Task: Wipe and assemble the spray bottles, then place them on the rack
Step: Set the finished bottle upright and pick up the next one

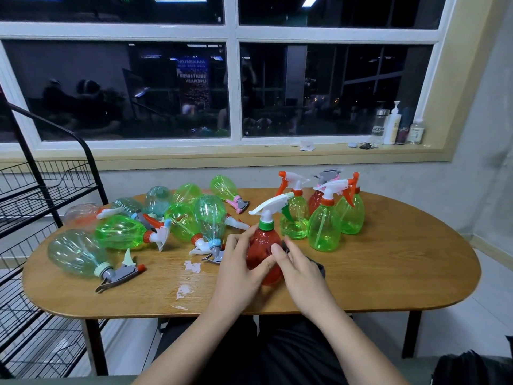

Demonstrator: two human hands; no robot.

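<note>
A red spray bottle [262, 243] with a green collar and a white trigger head stands upright near the table's middle. My left hand [240, 270] grips its left side. My right hand [298, 269] holds a dark cloth [319, 266] against the bottle's right side. Several green and clear bottles with trigger heads [122, 232] lie on their sides to the left. Several upright green bottles [324, 226] and one red one stand just behind the held bottle.
A black wire rack [41, 195] with several shelves stands at the left, beside the oval wooden table [388, 273]. Small wet patches [191, 266] lie on the tabletop by my left hand. Bottles and small items [394, 126] sit on the window sill at the right.
</note>
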